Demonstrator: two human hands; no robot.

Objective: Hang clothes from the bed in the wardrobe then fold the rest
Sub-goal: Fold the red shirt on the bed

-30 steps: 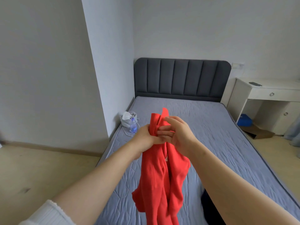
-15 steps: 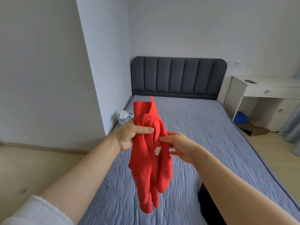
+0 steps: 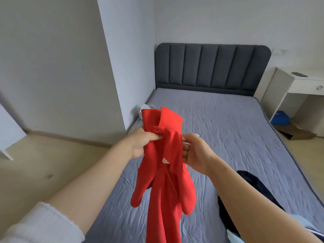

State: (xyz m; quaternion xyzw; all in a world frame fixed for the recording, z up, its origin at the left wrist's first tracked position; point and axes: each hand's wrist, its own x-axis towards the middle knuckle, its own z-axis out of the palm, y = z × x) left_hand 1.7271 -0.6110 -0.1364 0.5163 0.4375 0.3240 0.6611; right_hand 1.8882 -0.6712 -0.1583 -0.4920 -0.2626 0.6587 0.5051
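A red collared shirt (image 3: 166, 183) hangs in the air over the near left part of the grey bed (image 3: 228, 130), its sleeves and body dangling down. My left hand (image 3: 142, 143) pinches it just below the collar. My right hand (image 3: 194, 153) grips the shirt's right edge at the same height, with a white tag showing at its fingers. A dark garment (image 3: 252, 193) lies on the bed behind my right forearm, partly hidden by it. A pale blue cloth (image 3: 296, 220) shows at the bed's near right corner.
A dark padded headboard (image 3: 212, 67) closes the far end of the bed. A white bag (image 3: 146, 108) sits by the wall corner at the bed's left side. A white desk (image 3: 301, 85) stands to the right, with a blue item (image 3: 280, 117) and a cardboard box (image 3: 294, 132) beneath it.
The shirt's body has dropped lower and hangs longer. My right hand has closed on the shirt's right edge, where before its fingers only touched the front. The view has swung slightly left.
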